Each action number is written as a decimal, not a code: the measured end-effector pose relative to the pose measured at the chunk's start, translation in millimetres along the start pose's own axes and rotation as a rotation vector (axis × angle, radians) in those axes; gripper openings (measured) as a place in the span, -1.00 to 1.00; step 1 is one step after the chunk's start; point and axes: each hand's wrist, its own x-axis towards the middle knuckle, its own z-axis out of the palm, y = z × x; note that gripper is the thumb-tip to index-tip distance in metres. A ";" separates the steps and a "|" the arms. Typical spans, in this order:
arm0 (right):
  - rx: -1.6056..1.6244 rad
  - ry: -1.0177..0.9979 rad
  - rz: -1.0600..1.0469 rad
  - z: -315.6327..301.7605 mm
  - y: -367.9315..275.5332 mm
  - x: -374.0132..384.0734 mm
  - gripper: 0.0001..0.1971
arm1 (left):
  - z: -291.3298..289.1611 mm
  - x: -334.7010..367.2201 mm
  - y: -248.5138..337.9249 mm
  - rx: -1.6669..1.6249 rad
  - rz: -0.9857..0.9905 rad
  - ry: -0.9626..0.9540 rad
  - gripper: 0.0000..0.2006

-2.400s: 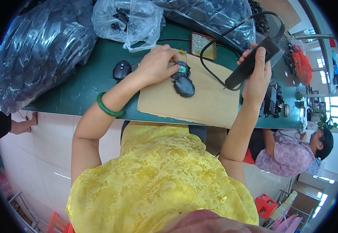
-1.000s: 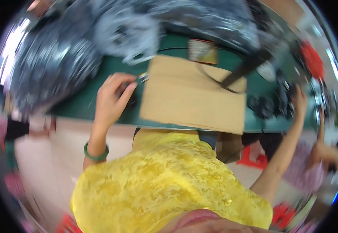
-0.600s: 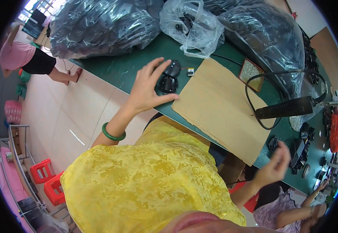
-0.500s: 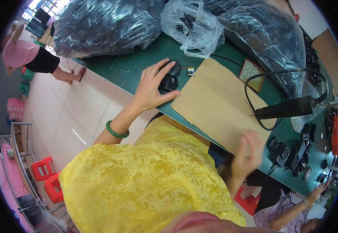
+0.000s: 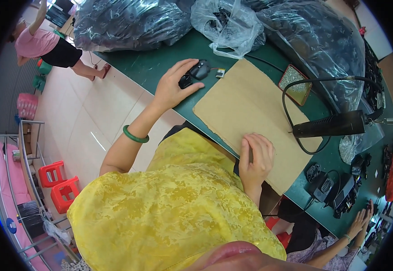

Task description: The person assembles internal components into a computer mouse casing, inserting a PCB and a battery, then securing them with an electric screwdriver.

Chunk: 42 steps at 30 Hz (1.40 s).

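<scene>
Black computer mouse [image 5: 199, 69] lies on green table [image 5: 160, 63].
</scene>
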 end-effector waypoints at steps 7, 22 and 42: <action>-0.093 0.054 -0.064 -0.9 1.1 0.0 -0.89 | 0.9 6.7 -12.3 -0.324 -0.165 0.019 -0.55; -0.273 0.152 -0.089 12.7 -10.5 -1.4 -0.90 | 3.8 15.5 -9.8 -0.151 -0.033 0.025 -0.59; -0.177 0.081 -0.011 2.9 -14.0 8.8 -0.92 | 40.3 187.6 -67.6 0.437 0.281 -0.181 -0.76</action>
